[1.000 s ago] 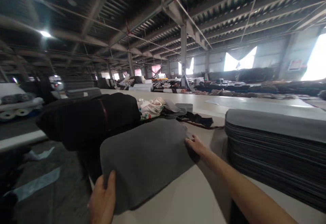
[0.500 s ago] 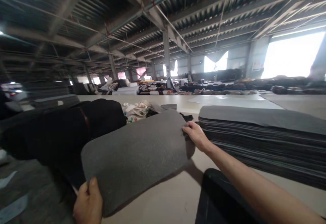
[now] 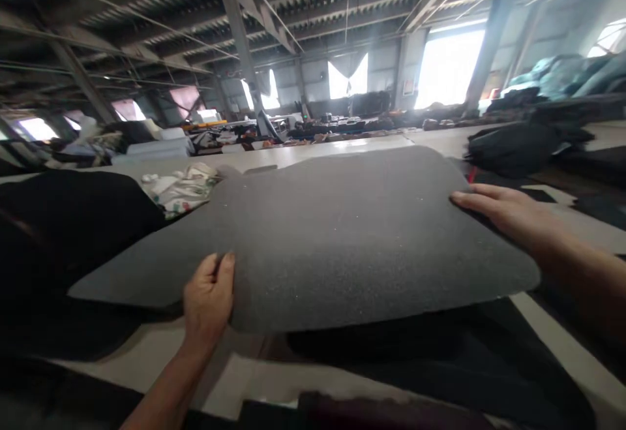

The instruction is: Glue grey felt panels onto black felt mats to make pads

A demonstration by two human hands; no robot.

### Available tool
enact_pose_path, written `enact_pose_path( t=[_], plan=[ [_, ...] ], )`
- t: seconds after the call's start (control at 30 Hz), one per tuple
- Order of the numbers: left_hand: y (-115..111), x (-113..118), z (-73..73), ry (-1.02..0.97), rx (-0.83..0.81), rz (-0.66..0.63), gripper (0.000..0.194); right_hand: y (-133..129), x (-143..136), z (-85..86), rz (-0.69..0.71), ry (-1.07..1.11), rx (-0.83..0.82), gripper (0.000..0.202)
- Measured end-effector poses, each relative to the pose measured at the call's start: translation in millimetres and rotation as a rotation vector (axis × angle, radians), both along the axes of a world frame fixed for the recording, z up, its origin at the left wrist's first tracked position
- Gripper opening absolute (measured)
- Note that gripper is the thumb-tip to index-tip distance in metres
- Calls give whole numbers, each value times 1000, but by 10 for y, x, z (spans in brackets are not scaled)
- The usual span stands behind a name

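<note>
A grey mat with rounded corners is held up in the middle of the view. My left hand pinches its left edge, thumb on top. At its right edge my right hand grips it, the fingertips on the upper face and the thumb hidden. Another grey piece lies to the left, partly behind the held mat. Beneath the mat, dark material lies on the pale table.
A black fabric bundle sits at the left, with crumpled patterned cloth beside it. Black bundled material lies at the back right. Piles of goods stand beyond the table.
The view has swung right. The mat and both hands have moved right, away from the black bundle. The mat now spreads broader and flatter, and another grey piece shows at the left.
</note>
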State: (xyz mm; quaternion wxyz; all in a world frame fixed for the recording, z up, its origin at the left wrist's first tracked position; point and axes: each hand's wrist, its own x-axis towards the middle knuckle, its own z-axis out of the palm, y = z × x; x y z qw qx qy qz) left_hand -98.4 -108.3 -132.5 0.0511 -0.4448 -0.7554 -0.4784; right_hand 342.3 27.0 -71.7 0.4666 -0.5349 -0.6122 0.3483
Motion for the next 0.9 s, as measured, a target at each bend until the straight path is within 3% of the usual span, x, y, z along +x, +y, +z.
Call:
enact_pose_path(
  t=[0.07,0.17,0.3,0.43,0.63,0.9],
  plan=[
    [140,265,-95,-38,-88,-113,38,-171,394,-192,-89,27,-135,36],
    [265,572,-248,-86,-225,-232,39,-479,732,-487,-159,68,-273,39],
    [340,748,-351,-111,-352,-290,39,-749,846,-868,-234,-18,-278,37],
    [382,709,-387,-63,-501,-225,36,-821,809,-1160,-258,-164,-224,36],
    [408,596,-476,90,-547,-209,33,-789,757,-1400,-263,-247,-140,32],
    [433,617,-489,75,-628,-183,36,-814,761,-1502,-341,-453,-56,25]
  ],
)
